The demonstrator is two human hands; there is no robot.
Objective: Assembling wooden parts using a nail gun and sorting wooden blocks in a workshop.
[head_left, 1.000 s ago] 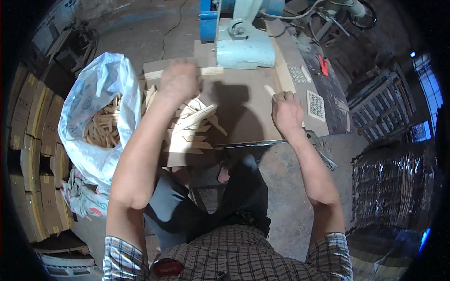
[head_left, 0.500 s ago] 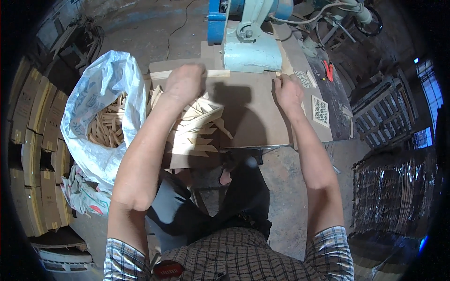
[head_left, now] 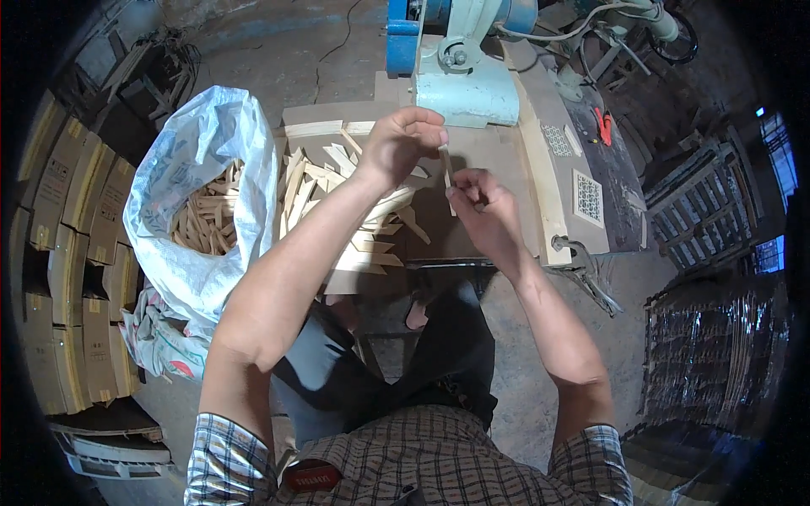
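Note:
In front of the machine, my left hand (head_left: 403,145) pinches the upper end of a short, thin wooden strip (head_left: 448,169). My right hand (head_left: 488,211) has its thumb and fingers closed on the same strip's lower end. The strip stands nearly lengthwise between the two hands, above the brown board (head_left: 422,240). Below my left forearm lies a loose heap of pale wooden pieces (head_left: 367,244), several with angled ends; the forearm hides part of it. A pale green and blue machine (head_left: 468,94) stands just beyond my hands.
A white woven sack (head_left: 152,228) full of wooden pieces stands left of the board. Along the right runs a wooden rail (head_left: 542,181) with a metal locking clamp (head_left: 589,277) at its near end. Beyond it lie a patterned lattice panel (head_left: 588,199) and red-handled pliers (head_left: 602,126). Cartons (head_left: 72,181) are stacked far left.
My left hand has come right from the heap, and my right hand has moved left off the rail. They now meet on a wooden strip. The clamp at the rail's near end has come into sight.

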